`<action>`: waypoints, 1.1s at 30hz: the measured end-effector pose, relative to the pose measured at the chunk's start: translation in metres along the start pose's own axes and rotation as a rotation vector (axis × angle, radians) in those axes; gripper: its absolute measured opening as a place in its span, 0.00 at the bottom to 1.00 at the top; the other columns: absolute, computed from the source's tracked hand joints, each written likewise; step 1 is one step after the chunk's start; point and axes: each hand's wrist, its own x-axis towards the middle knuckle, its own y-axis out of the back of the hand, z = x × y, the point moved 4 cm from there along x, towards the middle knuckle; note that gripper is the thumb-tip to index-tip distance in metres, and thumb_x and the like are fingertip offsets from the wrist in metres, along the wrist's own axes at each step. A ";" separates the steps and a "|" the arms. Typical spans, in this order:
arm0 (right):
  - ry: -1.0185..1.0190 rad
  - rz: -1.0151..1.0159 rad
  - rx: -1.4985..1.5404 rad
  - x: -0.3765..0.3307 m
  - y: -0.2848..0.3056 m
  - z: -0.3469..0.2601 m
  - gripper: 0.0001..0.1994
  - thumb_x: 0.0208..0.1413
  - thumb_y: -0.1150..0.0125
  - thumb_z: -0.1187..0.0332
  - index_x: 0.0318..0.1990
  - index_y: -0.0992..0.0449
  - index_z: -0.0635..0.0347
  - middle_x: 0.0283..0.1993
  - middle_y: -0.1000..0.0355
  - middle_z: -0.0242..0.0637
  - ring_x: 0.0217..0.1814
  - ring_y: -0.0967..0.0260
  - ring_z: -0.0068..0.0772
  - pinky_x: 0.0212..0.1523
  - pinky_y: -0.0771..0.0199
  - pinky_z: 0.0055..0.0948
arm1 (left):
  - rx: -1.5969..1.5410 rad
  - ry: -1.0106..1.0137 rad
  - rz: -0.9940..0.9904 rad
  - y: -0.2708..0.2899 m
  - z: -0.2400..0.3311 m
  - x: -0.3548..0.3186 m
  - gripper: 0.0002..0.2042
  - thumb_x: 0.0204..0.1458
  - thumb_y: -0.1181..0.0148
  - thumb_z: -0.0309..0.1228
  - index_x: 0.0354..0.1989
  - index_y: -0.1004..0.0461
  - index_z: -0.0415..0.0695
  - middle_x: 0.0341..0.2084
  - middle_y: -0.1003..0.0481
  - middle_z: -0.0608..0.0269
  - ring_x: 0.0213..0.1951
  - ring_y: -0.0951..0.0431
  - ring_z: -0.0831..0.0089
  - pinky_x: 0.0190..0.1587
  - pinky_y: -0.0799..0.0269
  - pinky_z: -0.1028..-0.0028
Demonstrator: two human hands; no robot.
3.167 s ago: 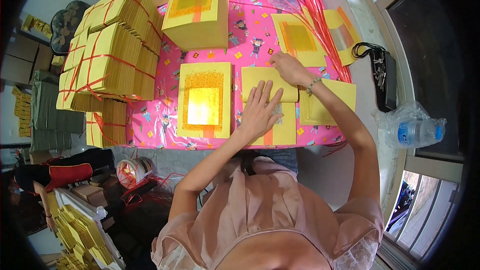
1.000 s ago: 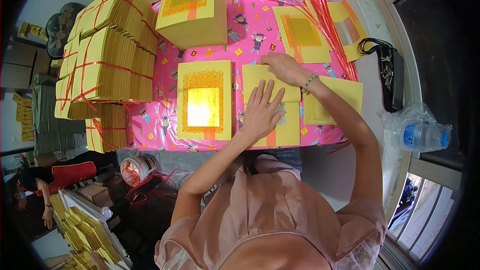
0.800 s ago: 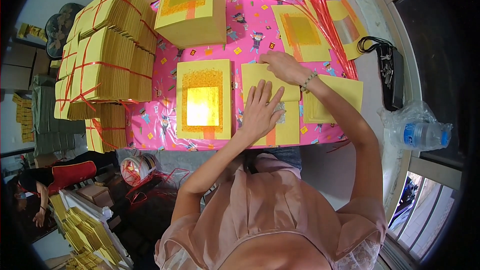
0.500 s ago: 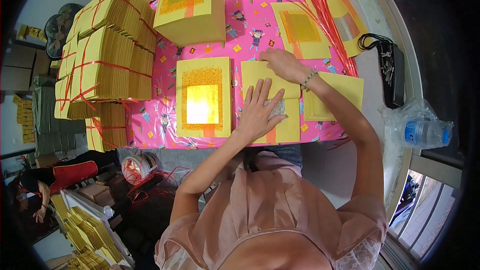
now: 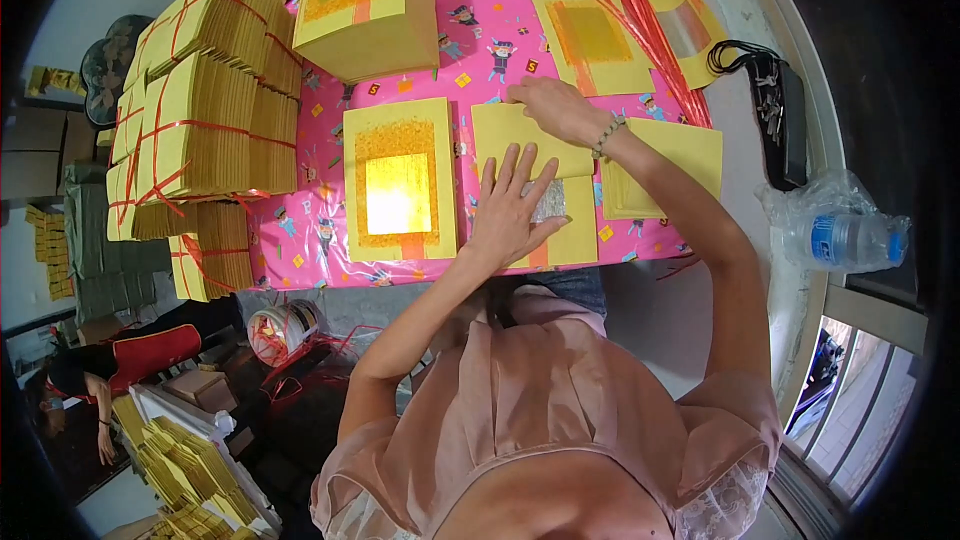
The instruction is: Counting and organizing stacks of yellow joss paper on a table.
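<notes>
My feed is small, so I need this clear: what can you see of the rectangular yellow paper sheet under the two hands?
The rectangular yellow paper sheet lies near the front edge of the pink patterned table cover. Its upper part is plain and appears folded down. Below, a silvery foil-like patch shows partly, with an orange strip nearer the person. The left hand, fingers spread, lies across both parts; the right hand rests at the top edge.
</notes>
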 end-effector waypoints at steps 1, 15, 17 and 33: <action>-0.008 -0.007 0.003 0.000 -0.001 0.001 0.15 0.57 0.44 0.77 0.52 0.27 0.58 0.46 0.27 0.47 0.51 0.27 0.51 0.48 0.27 0.48 | 0.000 -0.001 -0.004 -0.001 0.001 0.000 0.39 0.56 0.45 0.59 0.73 0.45 0.53 0.72 0.49 0.45 0.73 0.54 0.44 0.71 0.61 0.41; -0.141 -0.002 -0.468 -0.102 -0.003 -0.070 0.14 0.50 0.42 0.68 0.44 0.25 0.64 0.40 0.28 0.42 0.46 0.28 0.41 0.48 0.29 0.41 | 0.016 -0.024 0.027 -0.006 -0.003 -0.002 0.41 0.52 0.41 0.58 0.72 0.41 0.52 0.72 0.47 0.44 0.73 0.53 0.42 0.71 0.60 0.41; -0.204 -0.136 -0.604 -0.119 -0.025 -0.073 0.20 0.52 0.40 0.65 0.50 0.24 0.68 0.47 0.27 0.47 0.51 0.29 0.45 0.54 0.33 0.43 | 0.002 -0.028 0.026 -0.004 -0.002 -0.001 0.41 0.51 0.40 0.57 0.72 0.41 0.52 0.72 0.48 0.44 0.73 0.53 0.42 0.71 0.61 0.41; -0.272 0.057 -0.675 -0.143 -0.090 -0.061 0.31 0.63 0.53 0.64 0.72 0.47 0.69 0.75 0.53 0.66 0.75 0.49 0.65 0.74 0.54 0.54 | 0.082 -0.009 -0.060 0.004 -0.017 -0.014 0.45 0.56 0.48 0.62 0.74 0.49 0.44 0.74 0.53 0.44 0.75 0.57 0.47 0.74 0.60 0.51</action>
